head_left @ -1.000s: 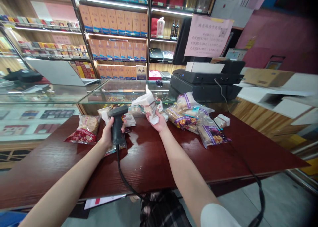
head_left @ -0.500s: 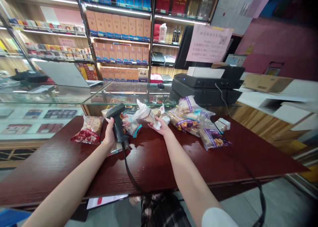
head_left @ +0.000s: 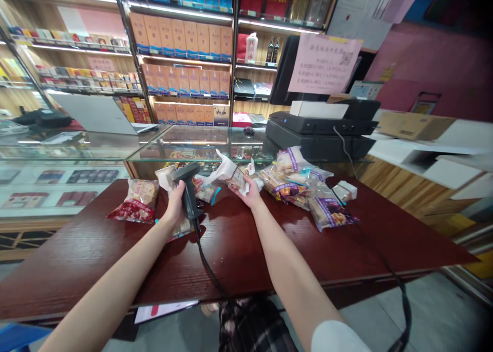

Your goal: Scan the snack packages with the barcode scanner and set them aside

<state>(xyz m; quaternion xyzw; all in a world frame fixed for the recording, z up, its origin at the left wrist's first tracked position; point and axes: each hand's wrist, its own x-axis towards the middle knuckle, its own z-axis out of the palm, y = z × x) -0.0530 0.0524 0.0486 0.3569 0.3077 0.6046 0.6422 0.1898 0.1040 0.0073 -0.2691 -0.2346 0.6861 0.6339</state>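
My left hand (head_left: 177, 204) is wrapped round the handle of a dark barcode scanner (head_left: 189, 190), its head level with the packet opposite. A black cable runs down from the scanner's grip. My right hand (head_left: 249, 192) holds a white plastic food packet (head_left: 228, 171) above the table; its contents are hard to make out. Several packets lie behind and below the scanner, partly hidden by it. A red-and-clear snack bag (head_left: 135, 200) lies to the left. To the right is a pile of purple-and-clear snack bags (head_left: 292, 180).
The dark red wooden table (head_left: 239, 259) backs onto a glass display counter (head_left: 185, 136). A laptop (head_left: 96, 115) and a black cash register (head_left: 319, 129) stand on the counter. Another black cable (head_left: 402, 300) hangs over the table's right front edge. Shelves of boxes rise behind.
The scanner in my left hand has shifted slightly right, closer to the white packet. My right hand has tilted the packet a little and moved it slightly right.
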